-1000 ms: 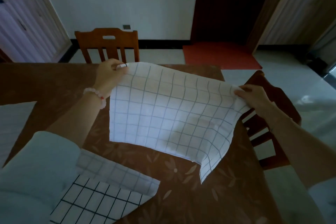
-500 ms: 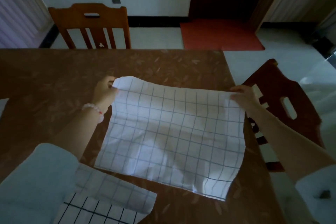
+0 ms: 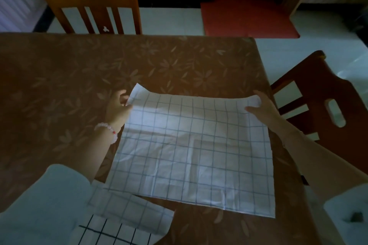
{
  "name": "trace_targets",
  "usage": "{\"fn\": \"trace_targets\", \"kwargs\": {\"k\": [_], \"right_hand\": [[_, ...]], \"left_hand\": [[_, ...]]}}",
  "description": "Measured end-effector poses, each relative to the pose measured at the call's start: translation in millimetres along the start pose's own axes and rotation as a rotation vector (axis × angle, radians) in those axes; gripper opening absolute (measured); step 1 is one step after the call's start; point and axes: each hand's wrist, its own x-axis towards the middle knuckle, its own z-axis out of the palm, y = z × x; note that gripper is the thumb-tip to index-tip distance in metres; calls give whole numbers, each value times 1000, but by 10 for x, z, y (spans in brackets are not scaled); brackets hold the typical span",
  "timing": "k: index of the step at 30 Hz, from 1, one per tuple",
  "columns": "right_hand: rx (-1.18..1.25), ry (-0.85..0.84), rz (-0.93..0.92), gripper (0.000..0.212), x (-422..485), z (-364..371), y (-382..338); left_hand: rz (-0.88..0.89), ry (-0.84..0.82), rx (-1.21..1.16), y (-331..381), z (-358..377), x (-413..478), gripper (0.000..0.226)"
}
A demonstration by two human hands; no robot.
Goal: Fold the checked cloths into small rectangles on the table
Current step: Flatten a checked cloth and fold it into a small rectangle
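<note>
Lying nearly flat on the brown flower-patterned table (image 3: 179, 61), the white checked cloth (image 3: 195, 155) has come down from the air, where it hung a second ago; only its far edge remains slightly raised. A second checked cloth (image 3: 129, 211) overlaps a black-lined cloth (image 3: 113, 234) at the near left. The left hand (image 3: 117, 107) pinches the big cloth's far left corner. The right hand (image 3: 262, 107) grips the far right corner, thumb on top.

black-checked cloth (image 3: 111, 234): near left, cut by bottom edge, partly under sleeve (image 3: 39, 205) | right hand (image 3: 262, 109): fingers hidden beneath far-right corner of checked cloth (image 3: 191, 155) | chair (image 3: 310, 89): cut by right edge | dark thing (image 3: 356, 216), near right: too blurred to tell
</note>
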Motion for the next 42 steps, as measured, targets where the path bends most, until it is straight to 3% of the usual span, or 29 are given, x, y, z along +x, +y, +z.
{"fn": "trace_targets", "kwargs": {"k": [3, 6, 14, 23, 27, 34, 36, 39, 42], "right_hand": [[-82, 0, -53, 84, -53, 38, 71], [-174, 24, -96, 85, -131, 46, 80], [-120, -59, -142, 70, -924, 448, 260], [-280, -71, -242, 64, -1788, 745, 1017], [-339, -94, -237, 66, -1892, 622, 1240], [-489, -262, -428, 78, -2171, 651, 1371], [-516, -217, -503, 72, -2247, 684, 1404], [-498, -14, -694, 65, -2328, 681, 1412], [-471, 53, -709, 66, -2363, 635, 1412]], "left_hand": [[-33, -34, -36, -8, 19, -105, 55], [-30, -71, -78, 60, 34, -297, 53], [259, -304, 281, -59, 168, -1111, 49], [590, -415, 424, -205, 663, -2424, 44], [611, -422, 461, -276, 926, -2807, 44], [695, -500, 714, -375, 1024, -2974, 55], [699, -495, 766, -412, 1037, -2965, 61], [708, -473, 763, -374, 1041, -2986, 58], [676, -482, 769, -344, 1059, -2989, 53]]}}
